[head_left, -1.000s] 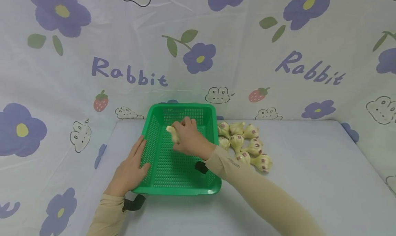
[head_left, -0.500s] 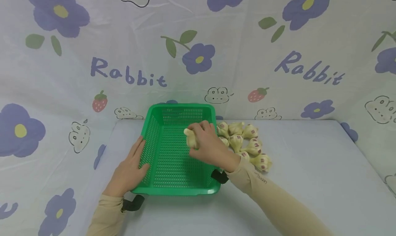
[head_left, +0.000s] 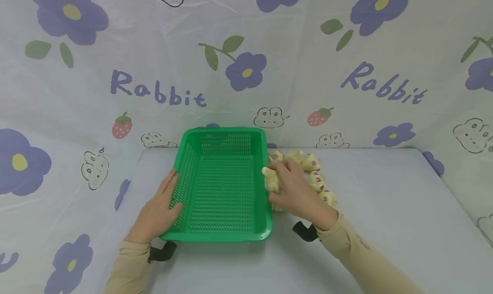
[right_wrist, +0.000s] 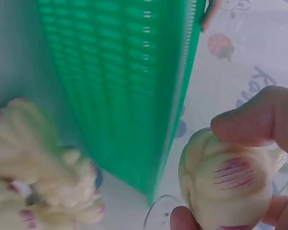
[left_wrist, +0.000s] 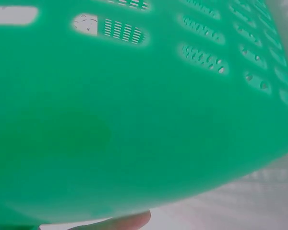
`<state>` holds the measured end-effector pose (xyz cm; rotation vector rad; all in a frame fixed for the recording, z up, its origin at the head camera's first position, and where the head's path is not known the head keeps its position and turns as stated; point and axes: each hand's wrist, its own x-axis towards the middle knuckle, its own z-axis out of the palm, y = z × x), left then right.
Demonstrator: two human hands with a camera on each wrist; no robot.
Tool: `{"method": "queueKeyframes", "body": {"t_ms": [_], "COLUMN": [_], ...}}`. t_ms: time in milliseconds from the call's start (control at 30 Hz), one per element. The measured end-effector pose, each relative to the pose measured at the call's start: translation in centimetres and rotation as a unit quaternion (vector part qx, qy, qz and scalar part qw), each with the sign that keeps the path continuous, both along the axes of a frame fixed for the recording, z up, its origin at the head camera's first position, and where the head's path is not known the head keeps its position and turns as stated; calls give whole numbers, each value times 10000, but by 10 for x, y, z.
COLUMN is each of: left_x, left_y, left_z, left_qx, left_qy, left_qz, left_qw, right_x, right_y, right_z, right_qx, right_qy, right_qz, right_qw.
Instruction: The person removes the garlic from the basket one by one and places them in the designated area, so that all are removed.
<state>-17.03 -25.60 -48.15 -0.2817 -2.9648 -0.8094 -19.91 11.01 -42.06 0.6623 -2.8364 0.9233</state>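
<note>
In the head view a green plastic basket point(head_left: 215, 237) with slotted walls stands on the white table. My left hand point(head_left: 154, 217) rests along its left rim, fingers straight and thumb spread over the edge. Just beyond the right rim, my right hand point(head_left: 302, 195) pinches a garlic bulb point(head_left: 271, 182) between thumb and fingers. Purple streaks mark that bulb's pale skin in the right wrist view, where the thumb point(right_wrist: 249, 120) presses its side. The left wrist view is mostly filled by the basket wall point(left_wrist: 134, 120), with one fingertip point(left_wrist: 134, 220) at the bottom.
Several more garlic bulbs point(head_left: 311, 162) lie in a cluster right of the basket, partly hidden under the right hand. A patterned cloth backdrop point(head_left: 292, 71) rises behind the table. The white tabletop point(head_left: 385, 200) extends to the right.
My right hand has moved right with the garlic bulb, from above the basket's middle to past its right rim, over the other bulbs. The left hand has stayed on the left rim.
</note>
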Motion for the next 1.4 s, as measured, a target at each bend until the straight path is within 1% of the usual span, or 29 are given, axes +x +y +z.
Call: {"method": "queueKeyframes", "body": {"t_ms": [200,533,700,833,900,967,1100,1167,1400], "left_x": [0,-1,0,0,-1,-1,0,0,-1], "left_y": [-2,0,1,1,2,2,3,3,3], "left_z": [0,1,1,0,-1,-1,0,0,0], "left_qx": [42,88,69,66,66,59,43,50,79], "left_qy": [0,-2,54,82,78,81,87,71,-9], "left_qz": [2,5,-12,-27,-19,-9,10,17,42], "left_qw": [10000,10000,10000,9999,9999,9999,10000,10000,10000], "right_x": [8,24,31,37,41,44,48,50,53], "right_y": [18,33,35,37,38,38,36,35,30], "right_z": [-11,-27,-38,-51,-58,-64,-73,-78,-91], "right_qx": [70,49,108,264,309,332,319,328,471], "right_qy": [298,637,585,475,407,429,613,640,370], "right_qz": [-135,-57,-187,-252,-219,-174,-97,-60,24], "right_qw": [9994,9979,9981,9982,9985,9984,9976,9974,9982]}}
